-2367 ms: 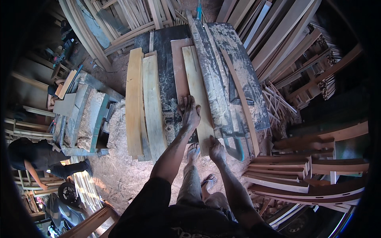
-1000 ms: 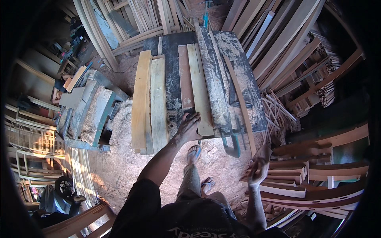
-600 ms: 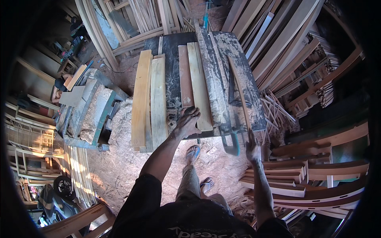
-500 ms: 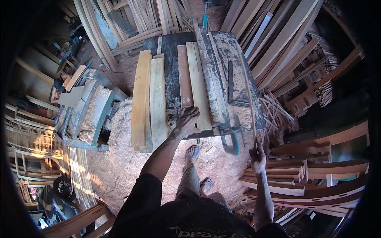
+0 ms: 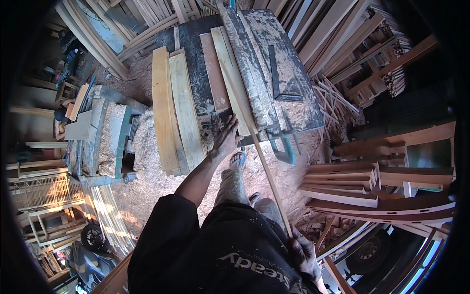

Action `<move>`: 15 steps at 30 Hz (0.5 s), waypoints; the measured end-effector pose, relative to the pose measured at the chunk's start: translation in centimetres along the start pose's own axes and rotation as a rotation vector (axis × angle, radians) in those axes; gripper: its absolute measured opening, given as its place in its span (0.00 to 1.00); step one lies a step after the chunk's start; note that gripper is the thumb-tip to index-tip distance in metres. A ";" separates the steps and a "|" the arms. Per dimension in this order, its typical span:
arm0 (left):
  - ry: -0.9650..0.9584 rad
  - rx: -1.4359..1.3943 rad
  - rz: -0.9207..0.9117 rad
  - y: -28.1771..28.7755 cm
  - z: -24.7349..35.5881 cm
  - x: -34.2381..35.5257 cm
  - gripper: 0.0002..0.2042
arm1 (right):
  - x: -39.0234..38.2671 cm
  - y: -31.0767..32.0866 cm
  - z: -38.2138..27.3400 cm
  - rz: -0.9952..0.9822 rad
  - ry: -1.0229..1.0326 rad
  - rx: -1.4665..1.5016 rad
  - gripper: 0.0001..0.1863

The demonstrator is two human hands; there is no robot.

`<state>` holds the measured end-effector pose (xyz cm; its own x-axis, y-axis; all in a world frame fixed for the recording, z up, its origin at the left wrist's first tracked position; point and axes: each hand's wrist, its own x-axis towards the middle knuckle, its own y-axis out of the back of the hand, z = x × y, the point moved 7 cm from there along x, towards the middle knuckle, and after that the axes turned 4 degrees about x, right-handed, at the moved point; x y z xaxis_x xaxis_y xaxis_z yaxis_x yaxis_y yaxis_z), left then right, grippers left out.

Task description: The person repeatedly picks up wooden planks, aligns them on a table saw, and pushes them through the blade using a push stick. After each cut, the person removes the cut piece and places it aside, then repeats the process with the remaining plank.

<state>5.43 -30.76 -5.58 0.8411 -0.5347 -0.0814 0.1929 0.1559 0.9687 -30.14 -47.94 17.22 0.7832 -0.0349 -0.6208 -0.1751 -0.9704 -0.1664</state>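
My left hand [image 5: 226, 137] rests at the near edge of a dark, dust-covered table [image 5: 193, 46]. Its fingers are stretched out against a small dark piece [image 5: 224, 114] at the near end of a reddish board [image 5: 214, 73]. Low on the right, my right hand [image 5: 302, 252] is closed round the near end of a long thin wooden strip [image 5: 267, 171]. The strip slants up and away, over a pale board [image 5: 234, 81] on the table. That board lies against a long straight fence bar [image 5: 247, 63].
Two more boards, a yellowish one [image 5: 161, 108] and a pale one [image 5: 186, 108], lie on the table's left. A dark metal square [image 5: 275, 73] and a teal clamp [image 5: 285, 152] are at its right. Another machine [image 5: 111, 139] stands left; stacked timber [image 5: 342, 183] lies right. Sawdust [image 5: 147, 171] covers the floor.
My right hand has drawn back toward my body, and the strip has swung left from the table's right edge across the pale board. My left hand's curled fingers have straightened.
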 end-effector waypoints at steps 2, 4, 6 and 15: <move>0.009 0.043 -0.017 -0.1 0.0 -0.1 0.36 | -2.5 0.8 2.8 0.050 -0.159 -0.093 0.31; 0.014 -0.034 0.005 -0.1 -0.1 -0.3 0.37 | -4.6 1.3 5.0 0.104 -0.150 0.103 0.28; 0.021 -0.010 -0.005 -0.3 -0.1 -0.3 0.37 | -5.6 2.3 8.5 0.226 -0.290 0.268 0.25; 0.045 0.005 -0.008 0.4 0.2 -0.4 0.37 | -5.5 4.6 9.6 0.117 0.220 -0.376 0.23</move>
<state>5.08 -30.64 -5.16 0.8615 -0.4979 -0.0996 0.1973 0.1474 0.9692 -40.96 -49.92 12.55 0.8865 -0.1601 -0.4341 -0.0729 -0.9748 0.2106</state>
